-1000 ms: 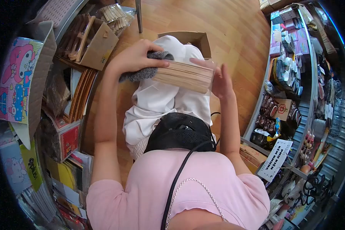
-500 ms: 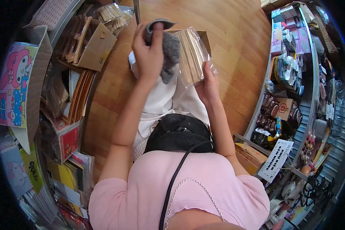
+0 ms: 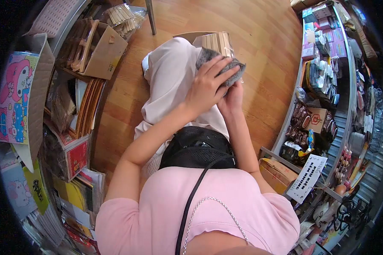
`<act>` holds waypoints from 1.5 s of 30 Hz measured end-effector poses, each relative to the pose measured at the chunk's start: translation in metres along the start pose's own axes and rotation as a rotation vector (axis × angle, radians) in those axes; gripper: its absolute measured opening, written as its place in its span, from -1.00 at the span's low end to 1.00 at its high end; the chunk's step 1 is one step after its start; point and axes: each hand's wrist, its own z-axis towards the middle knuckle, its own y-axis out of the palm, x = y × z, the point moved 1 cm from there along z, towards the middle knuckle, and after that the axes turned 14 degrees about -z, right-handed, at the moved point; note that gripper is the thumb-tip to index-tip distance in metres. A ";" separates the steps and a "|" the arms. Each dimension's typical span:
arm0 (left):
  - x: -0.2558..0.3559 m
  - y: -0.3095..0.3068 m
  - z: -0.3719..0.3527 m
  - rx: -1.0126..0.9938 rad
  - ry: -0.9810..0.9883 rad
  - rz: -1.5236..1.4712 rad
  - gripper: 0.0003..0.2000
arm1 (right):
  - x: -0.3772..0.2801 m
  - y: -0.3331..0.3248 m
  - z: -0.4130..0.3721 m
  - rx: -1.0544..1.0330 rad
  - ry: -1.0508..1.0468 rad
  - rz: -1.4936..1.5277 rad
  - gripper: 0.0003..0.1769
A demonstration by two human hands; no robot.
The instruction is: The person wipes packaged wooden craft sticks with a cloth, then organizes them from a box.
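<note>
- Nearest, a black bag (image 3: 195,146) lay at the person's waist, above the white trousers (image 3: 168,83).
- The left hand (image 3: 205,92) held a grey cloth (image 3: 205,55), its fingers bent and slightly parted over the top.
- The right hand (image 3: 231,101) held the near end of a clear packet (image 3: 216,42) of flat wooden pieces; the cloth hid most of its fingers, so their exact grip could not be told.
- The packet was in the air beyond the knees, its near part covered by the cloth, its far end showing.
- Just behind it, an open cardboard box (image 3: 184,36) stood on the floor, its near side blocked from view by the knees and packet.
- Along the left, goods crowded in close: a red box (image 3: 76,155), a stack of wooden frames (image 3: 90,108) and a cartoon-print pack (image 3: 19,97).
- Farther along that side stood a carton (image 3: 109,53) of wrapped wooden items, with bagged wooden pieces (image 3: 121,18) past its far corner.
- Along the right, a white sign (image 3: 307,178) hung at the near end of a metal rack, with brown packets (image 3: 299,117) beyond it and small boxes (image 3: 337,38) toward the far end.
- Bare wood-patterned floor (image 3: 264,55) ran between both sides, a thin metal leg (image 3: 151,17) standing at its far left.
</note>
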 end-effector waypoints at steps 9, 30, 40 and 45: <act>-0.041 -0.011 0.056 0.071 -0.052 0.026 -0.55 | 0.008 0.014 -0.009 -0.094 0.031 -0.016 -0.43; 0.006 0.002 0.011 0.102 -0.276 -0.077 -0.47 | 0.000 -0.001 0.001 0.017 -0.061 -0.044 -0.42; -0.048 -0.019 0.053 0.119 -0.326 -0.092 -0.56 | 0.010 0.007 -0.010 0.080 -0.039 -0.207 -0.44; 0.018 0.006 0.006 0.056 -0.278 -0.109 -0.51 | -0.008 -0.011 0.004 0.157 -0.217 -0.215 -0.52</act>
